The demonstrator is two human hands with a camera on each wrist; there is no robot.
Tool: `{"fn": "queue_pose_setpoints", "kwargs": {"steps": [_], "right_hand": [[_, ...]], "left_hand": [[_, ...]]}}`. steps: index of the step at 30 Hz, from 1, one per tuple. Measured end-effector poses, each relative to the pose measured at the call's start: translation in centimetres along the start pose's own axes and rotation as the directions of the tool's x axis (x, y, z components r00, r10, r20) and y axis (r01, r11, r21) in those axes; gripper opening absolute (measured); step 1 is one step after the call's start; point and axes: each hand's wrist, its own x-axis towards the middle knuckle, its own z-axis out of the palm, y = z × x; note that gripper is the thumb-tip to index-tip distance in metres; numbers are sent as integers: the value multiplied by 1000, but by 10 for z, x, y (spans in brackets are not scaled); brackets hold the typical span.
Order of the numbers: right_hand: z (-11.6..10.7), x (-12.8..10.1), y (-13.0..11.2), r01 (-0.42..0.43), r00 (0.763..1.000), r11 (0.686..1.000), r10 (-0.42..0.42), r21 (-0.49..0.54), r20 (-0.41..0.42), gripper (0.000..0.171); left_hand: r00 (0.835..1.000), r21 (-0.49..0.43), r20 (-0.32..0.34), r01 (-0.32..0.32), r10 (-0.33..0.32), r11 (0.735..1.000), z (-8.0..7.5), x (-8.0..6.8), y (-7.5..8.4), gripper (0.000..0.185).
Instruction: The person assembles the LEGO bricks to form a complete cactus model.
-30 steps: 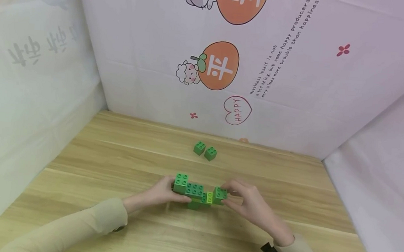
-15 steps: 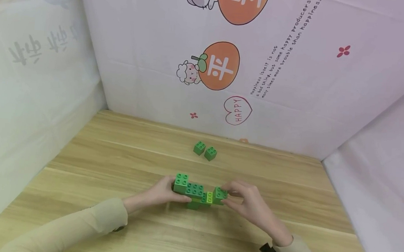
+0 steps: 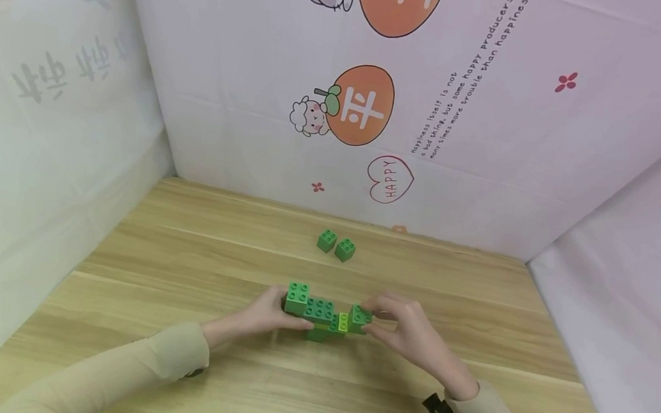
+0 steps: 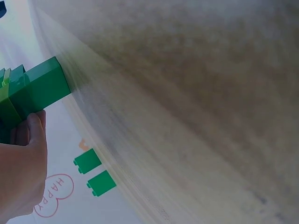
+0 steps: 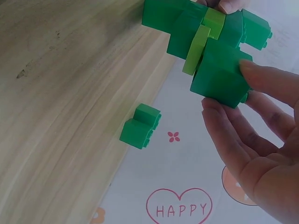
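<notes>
In the head view, my left hand (image 3: 265, 312) grips the left end of a joined build of toy building bricks (image 3: 320, 309), mostly green with a lime-green piece (image 3: 343, 322) near its right end. A taller square green brick stands up at the build's left end. My right hand (image 3: 408, 327) pinches a green four-stud brick (image 5: 222, 72) between thumb and fingers. This brick sits tilted against the lime-green piece in the right wrist view; whether they are locked together I cannot tell. In the left wrist view, the build's green underside brick (image 4: 46, 81) shows above my fingers.
Two loose green bricks (image 3: 327, 241) (image 3: 345, 250) stand side by side farther back on the wooden table (image 3: 237, 385). Behind them rises a printed white cloth wall (image 3: 226, 129), with more white cloth at both sides. A black strap (image 3: 439, 409) is at my right wrist.
The view shifts slightly. Both hands and the bricks stay practically where they were, with the same grips.
</notes>
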Motion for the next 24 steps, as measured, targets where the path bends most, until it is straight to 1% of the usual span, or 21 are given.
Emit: {"fn": "queue_pose_setpoints", "kwargs": {"steps": [6,14,19,24], "right_hand": [[1,-2,1,-1,1000,1000,1,22,-22,31],[4,-7,3,-23,998,998,26,66,-51,34],[5,-7,3,-12,998,997,17,72,-63,33],[6,-8,4,-34,997,996,39,78,-64,33]], "left_hand": [[1000,3,3,-5,5,1000,0,1,1,41],[1000,6,4,-8,8,1000,0,1,-1,41],[1000,-1,11,-10,10,1000,0,1,-1,41],[1000,-17,21,-15,15,1000,-1,2,-2,40]]}}
